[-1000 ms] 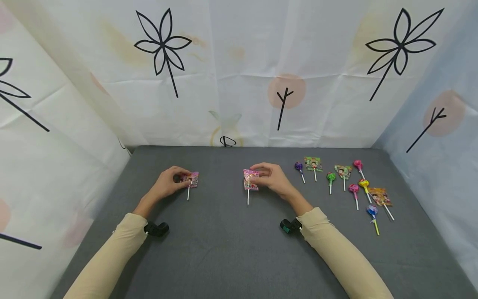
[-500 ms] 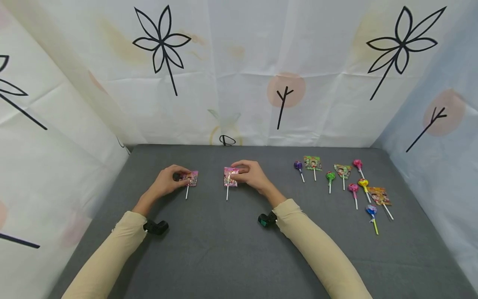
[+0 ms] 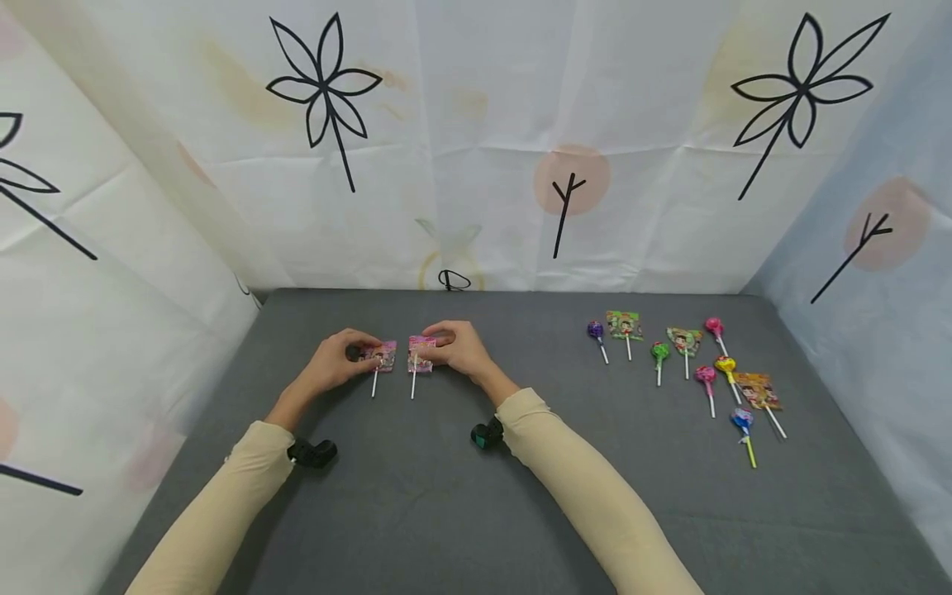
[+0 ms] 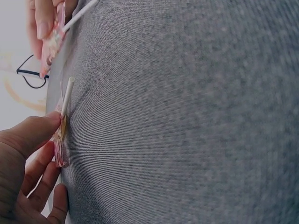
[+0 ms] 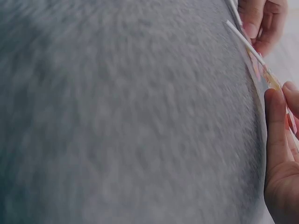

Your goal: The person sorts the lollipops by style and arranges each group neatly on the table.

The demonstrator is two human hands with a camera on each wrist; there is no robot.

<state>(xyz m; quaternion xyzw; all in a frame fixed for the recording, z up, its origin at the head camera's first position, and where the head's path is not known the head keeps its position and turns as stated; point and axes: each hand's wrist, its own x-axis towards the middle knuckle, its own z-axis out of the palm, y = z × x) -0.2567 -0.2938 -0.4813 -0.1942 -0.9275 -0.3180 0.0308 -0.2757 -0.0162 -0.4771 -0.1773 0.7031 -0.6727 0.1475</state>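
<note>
In the head view my left hand [image 3: 335, 361] pinches a lollipop [image 3: 387, 354] in a flat pink wrapper, its white stick pointing toward me. Just to its right, my right hand [image 3: 463, 351] holds a second pink-wrapped lollipop [image 3: 418, 354] by the wrapper's right side. A small gap separates the two wrappers. The left wrist view has the thumb on the left lollipop's wrapper [image 4: 58, 149], low at the cloth, while the right lollipop [image 4: 52, 49] looks raised above it. In the right wrist view, thumb and fingers grip the right lollipop [image 5: 272, 80].
Several other lollipops are spread on the right of the grey table [image 3: 446, 496]: a purple one [image 3: 596, 330], a green one [image 3: 659, 352], a yellow one [image 3: 725, 364], a blue one [image 3: 742, 419] and an orange flat packet [image 3: 759, 391] among them. Printed cloth walls [image 3: 491, 99] enclose the table.
My right hand has moved left across the table with its pink-wrapped lollipop, coming close to the other one. The left hand stays in place on its lollipop.
</note>
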